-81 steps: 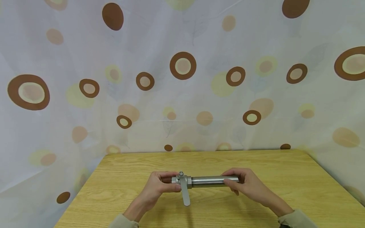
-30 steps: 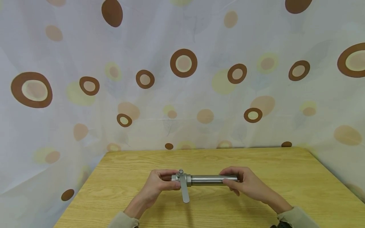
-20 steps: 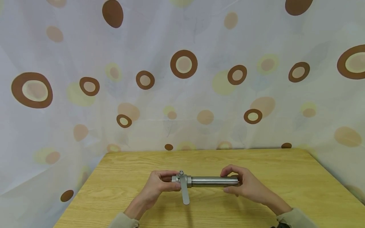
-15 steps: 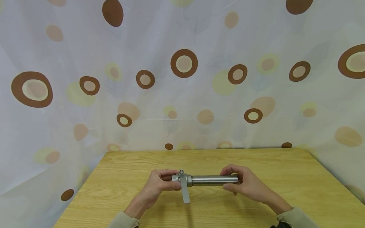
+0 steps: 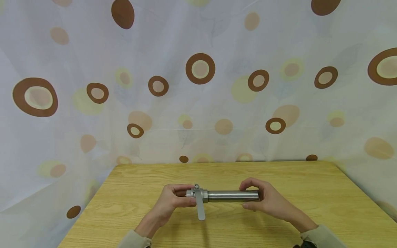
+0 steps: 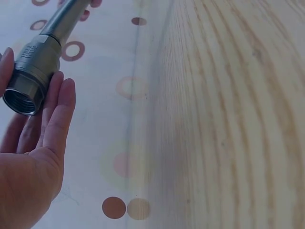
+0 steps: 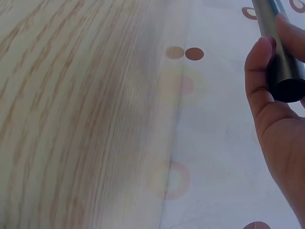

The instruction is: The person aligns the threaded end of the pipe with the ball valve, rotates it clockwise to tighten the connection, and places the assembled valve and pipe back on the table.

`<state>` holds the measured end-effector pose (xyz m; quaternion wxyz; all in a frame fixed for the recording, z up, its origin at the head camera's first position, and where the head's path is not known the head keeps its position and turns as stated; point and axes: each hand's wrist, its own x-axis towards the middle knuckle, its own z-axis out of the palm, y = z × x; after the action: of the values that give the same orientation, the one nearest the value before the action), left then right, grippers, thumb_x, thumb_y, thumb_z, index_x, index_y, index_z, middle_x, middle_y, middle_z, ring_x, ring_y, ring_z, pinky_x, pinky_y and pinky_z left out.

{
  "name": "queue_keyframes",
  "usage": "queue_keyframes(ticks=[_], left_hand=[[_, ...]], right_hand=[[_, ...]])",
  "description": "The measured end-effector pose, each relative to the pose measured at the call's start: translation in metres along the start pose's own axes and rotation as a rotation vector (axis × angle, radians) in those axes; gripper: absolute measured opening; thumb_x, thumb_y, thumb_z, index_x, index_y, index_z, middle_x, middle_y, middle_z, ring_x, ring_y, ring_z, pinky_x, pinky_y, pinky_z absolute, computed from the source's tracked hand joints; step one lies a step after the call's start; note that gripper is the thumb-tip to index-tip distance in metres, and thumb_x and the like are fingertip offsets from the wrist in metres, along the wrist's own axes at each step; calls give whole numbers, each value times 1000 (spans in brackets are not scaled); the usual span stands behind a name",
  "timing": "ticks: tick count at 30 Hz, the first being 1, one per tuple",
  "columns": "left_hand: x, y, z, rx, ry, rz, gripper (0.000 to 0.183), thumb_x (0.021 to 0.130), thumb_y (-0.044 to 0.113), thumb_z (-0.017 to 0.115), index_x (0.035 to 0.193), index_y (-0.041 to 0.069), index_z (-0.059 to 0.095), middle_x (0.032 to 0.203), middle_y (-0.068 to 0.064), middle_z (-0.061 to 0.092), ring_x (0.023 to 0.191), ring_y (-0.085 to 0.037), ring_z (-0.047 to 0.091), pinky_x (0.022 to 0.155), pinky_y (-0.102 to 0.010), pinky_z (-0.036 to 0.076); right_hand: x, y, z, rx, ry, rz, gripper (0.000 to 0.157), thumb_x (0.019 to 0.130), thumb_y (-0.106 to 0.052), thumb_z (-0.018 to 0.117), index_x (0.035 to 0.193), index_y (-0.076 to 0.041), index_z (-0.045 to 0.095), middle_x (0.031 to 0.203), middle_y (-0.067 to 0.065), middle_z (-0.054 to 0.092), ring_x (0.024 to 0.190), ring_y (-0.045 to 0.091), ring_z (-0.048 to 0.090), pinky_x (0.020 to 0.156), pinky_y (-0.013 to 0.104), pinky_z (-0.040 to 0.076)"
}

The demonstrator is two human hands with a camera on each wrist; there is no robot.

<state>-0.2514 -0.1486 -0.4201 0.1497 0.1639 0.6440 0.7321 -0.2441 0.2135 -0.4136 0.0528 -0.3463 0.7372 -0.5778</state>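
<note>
Taking the valve (image 5: 205, 196) as reference: a pale cloth (image 5: 173, 51) printed with brown rings and soft spots shows at far left, and extends behind the valve and on to its far right. A wood-grain table (image 5: 130, 193) lies below the valve and reaches out to both sides of it. Left of the valve and nearer the wearer, a light cuff (image 5: 134, 240) covers the left forearm above the wrist. The left hand (image 5: 162, 206) comes in from there and is clamped on the left end of the valve, thumb on the near side, fingers on the far side and beneath. The valve itself is metal, held level above the table; the left wrist view shows a threaded opening at its left end and raised lettering on its body, too small to read with certainty. A flat lever handle (image 5: 200, 209) runs from the top of the valve toward the wearer. Directly right of the valve, and in line with it, a smooth metal pipe (image 5: 227, 196) is joined to its hexagonal end. The right hand (image 5: 270, 201), well to the right of the valve, is closed around the pipe's far end, thumb near and forefinger arched over. Farther right and nearer the wearer are a second cuff (image 5: 322, 237) and a dark item (image 5: 308, 245), partly hidden.
</note>
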Motion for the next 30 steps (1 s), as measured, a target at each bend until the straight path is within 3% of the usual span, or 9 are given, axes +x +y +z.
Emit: queue_keyframes(ticks=[6, 11, 14, 16, 22, 26, 30], left_hand=[[0, 0, 0, 2, 4, -3, 50, 88, 4, 86, 133, -9, 68, 118, -20, 75, 102, -25, 76, 93, -46, 61], [-1, 1, 1, 7, 12, -8, 50, 88, 4, 86, 133, -9, 68, 118, -20, 75, 102, -26, 76, 93, -46, 61], [-1, 1, 2, 8, 12, -10, 51, 88, 5, 86, 133, -8, 68, 118, -20, 75, 102, -26, 76, 93, -46, 61], [0, 1, 2, 8, 12, -10, 51, 88, 6, 86, 133, -8, 68, 119, -20, 75, 102, -26, 76, 93, -46, 61], [-1, -1, 2, -2, 11, -9, 51, 87, 5, 86, 133, -9, 68, 118, -20, 75, 102, -26, 76, 93, -46, 61], [-2, -1, 2, 0, 12, -5, 52, 87, 5, 86, 133, -9, 67, 118, -20, 75, 102, -25, 76, 93, -46, 61], [-2, -2, 2, 7, 13, -1, 52, 87, 5, 86, 133, -9, 68, 118, -20, 75, 102, -25, 76, 93, -46, 61]], right_hand=[[0, 0, -1, -9, 4, -15, 25, 99, 2, 72, 122, 5, 63, 105, 22, 67, 73, 16, 66, 57, 41, 59], [0, 1, -3, -54, 4, 47, 21, 105, -6, 65, 122, 5, 67, 94, 13, 72, 72, 28, 66, 60, 40, 60], [0, 2, -3, -63, 11, 80, 23, 108, -10, 63, 123, 6, 68, 89, 10, 71, 68, 26, 63, 59, 40, 58], [1, 1, -2, -60, 11, 84, 25, 107, -9, 63, 126, 7, 66, 92, 9, 70, 68, 22, 62, 59, 39, 58], [0, 1, 0, -32, -2, 25, 33, 97, 2, 74, 127, 4, 61, 117, 25, 61, 85, 16, 69, 67, 32, 61], [0, 1, 0, -21, -8, 1, 29, 96, 3, 74, 122, 2, 62, 115, 26, 60, 83, 15, 68, 66, 33, 61], [-1, 2, -1, -44, 1, 36, 23, 101, -4, 70, 123, 2, 66, 110, 22, 66, 80, 14, 65, 65, 34, 59]])
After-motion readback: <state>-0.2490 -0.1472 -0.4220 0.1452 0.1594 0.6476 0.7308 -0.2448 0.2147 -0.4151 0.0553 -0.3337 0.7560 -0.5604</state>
